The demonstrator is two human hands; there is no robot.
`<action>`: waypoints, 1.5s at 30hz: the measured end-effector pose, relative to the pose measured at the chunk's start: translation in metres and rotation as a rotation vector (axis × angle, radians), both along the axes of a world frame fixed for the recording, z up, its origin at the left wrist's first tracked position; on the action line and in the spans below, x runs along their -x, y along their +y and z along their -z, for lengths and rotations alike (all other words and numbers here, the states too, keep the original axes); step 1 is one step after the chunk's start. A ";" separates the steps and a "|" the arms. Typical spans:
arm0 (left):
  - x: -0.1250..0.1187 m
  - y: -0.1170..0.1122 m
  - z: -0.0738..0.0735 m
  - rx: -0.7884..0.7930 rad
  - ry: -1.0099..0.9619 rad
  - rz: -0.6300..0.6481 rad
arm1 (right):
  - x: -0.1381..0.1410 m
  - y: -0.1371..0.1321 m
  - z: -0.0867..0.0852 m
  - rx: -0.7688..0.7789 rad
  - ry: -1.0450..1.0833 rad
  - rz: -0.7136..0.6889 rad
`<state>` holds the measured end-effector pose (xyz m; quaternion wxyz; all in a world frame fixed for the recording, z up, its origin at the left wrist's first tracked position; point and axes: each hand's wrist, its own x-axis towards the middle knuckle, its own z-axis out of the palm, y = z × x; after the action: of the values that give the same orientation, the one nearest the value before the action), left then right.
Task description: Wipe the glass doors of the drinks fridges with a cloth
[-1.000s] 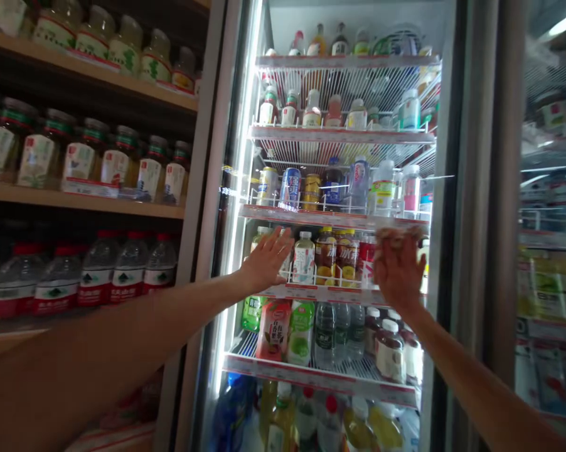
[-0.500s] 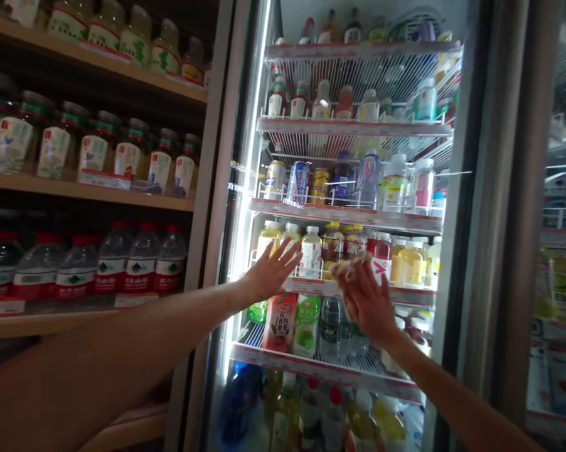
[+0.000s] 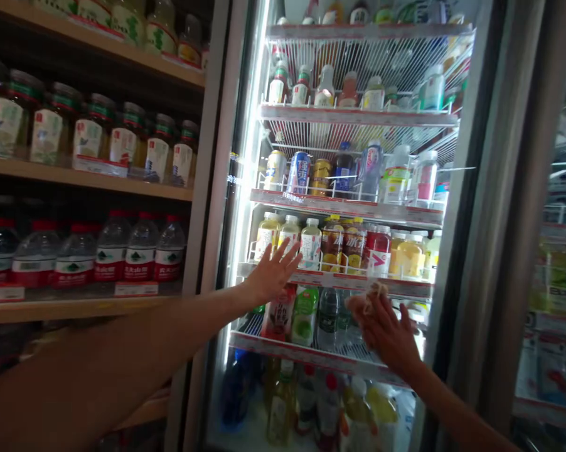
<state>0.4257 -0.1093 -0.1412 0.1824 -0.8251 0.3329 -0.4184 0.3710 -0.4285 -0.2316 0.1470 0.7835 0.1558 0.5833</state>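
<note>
My left hand point(image 3: 272, 274) reaches out with its fingers spread, flat against or close to the glass door point(image 3: 306, 392) of a lit drinks fridge. Behind its fingertips, inside, stand pale-capped bottles point(image 3: 310, 242). Lower and to the right, my right hand point(image 3: 387, 329) presses a crumpled pale cloth point(image 3: 376, 295) toward the same glass, fingers closed over it. Beyond that hand are clear bottles point(image 3: 329, 317) and a shelf edge point(image 3: 358, 367). Whether either palm fully touches the glass cannot be made out.
Wooden shelves point(image 3: 99, 307) at the left carry red-capped water bottles point(image 3: 125, 251) and bottles with dark green necks point(image 3: 91, 135). A metal door frame point(image 3: 499, 207) runs up the right side, with another drinks fridge point(image 3: 553, 276) beyond it.
My right hand has moved down and to the right with the cloth. My left hand stays spread in about the same place, while the view has shifted slightly.
</note>
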 end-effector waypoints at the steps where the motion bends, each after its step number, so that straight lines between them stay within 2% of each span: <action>1: 0.000 0.000 0.001 0.004 -0.002 -0.003 | 0.001 0.000 -0.001 0.007 0.002 0.010; 5: 0.001 -0.001 0.001 0.001 0.010 -0.017 | -0.008 0.009 -0.038 -0.142 -0.172 0.101; 6: 0.001 -0.001 0.001 0.000 0.011 -0.021 | -0.012 0.015 -0.042 -0.161 -0.199 0.093; 8: 0.002 -0.001 0.000 -0.002 0.003 -0.024 | -0.017 0.031 -0.035 -0.088 -0.150 0.035; 10: 0.002 0.000 0.000 -0.003 -0.008 -0.021 | -0.020 0.047 -0.020 0.085 -0.042 -0.047; 12: 0.002 0.000 0.001 -0.005 -0.012 -0.015 | -0.022 0.055 -0.016 0.214 0.014 -0.095; 14: 0.002 0.001 0.001 -0.006 -0.009 -0.011 | -0.023 0.056 -0.029 0.170 -0.040 -0.081; 17: 0.003 0.001 0.000 -0.006 0.000 -0.017 | -0.025 0.052 -0.049 -0.052 -0.179 -0.010; 18: 0.003 0.001 0.000 -0.006 0.002 -0.020 | -0.026 0.051 -0.047 -0.080 -0.191 -0.006; 20: 0.004 0.000 0.000 -0.003 0.010 -0.027 | -0.025 0.051 -0.029 -0.018 -0.131 -0.037; 22: 0.004 0.000 0.002 0.016 0.013 -0.028 | -0.023 0.046 -0.006 0.109 -0.028 -0.087; 24: 0.003 -0.001 0.008 -0.001 -0.010 0.021 | -0.020 0.031 0.002 0.137 0.011 -0.088; 28: 0.003 -0.010 0.026 -0.288 -0.116 0.294 | -0.012 -0.026 -0.023 -0.187 -0.246 0.110; 29: 0.003 -0.014 0.030 -0.351 -0.136 0.345 | -0.009 -0.040 -0.025 -0.252 -0.308 0.149; 30: 0.004 -0.018 0.032 -0.383 -0.153 0.371 | -0.005 -0.053 -0.019 -0.288 -0.347 0.172; 31: 0.004 -0.023 0.033 -0.391 -0.165 0.379 | 0.000 -0.063 -0.007 -0.301 -0.360 0.187; 35: 0.002 -0.030 0.025 -0.311 -0.176 0.341 | 0.019 -0.076 0.079 -0.260 -0.288 0.289; 36: 0.000 -0.030 0.022 -0.285 -0.167 0.327 | 0.022 -0.075 0.093 -0.247 -0.264 0.315; 37: -0.003 -0.029 0.020 -0.263 -0.153 0.314 | 0.022 -0.073 0.099 -0.237 -0.246 0.335; 38: -0.005 -0.027 0.018 -0.242 -0.136 0.301 | 0.021 -0.071 0.096 -0.232 -0.238 0.345; 39: -0.007 -0.026 0.017 -0.228 -0.117 0.287 | 0.019 -0.069 0.086 -0.232 -0.246 0.346; 42: -0.010 -0.023 0.019 -0.204 -0.075 0.262 | 0.005 -0.051 0.040 -0.267 -0.322 0.311; 43: -0.010 -0.022 0.020 -0.201 -0.069 0.256 | 0.000 -0.041 0.028 -0.272 -0.336 0.276; 45: -0.009 -0.018 0.022 -0.197 -0.063 0.240 | -0.008 -0.015 0.019 -0.212 -0.283 0.153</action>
<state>0.4349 -0.1274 -0.1631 0.2216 -0.7441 0.4626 -0.4281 0.3788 -0.4430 -0.2505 0.1279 0.7145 0.0111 0.6878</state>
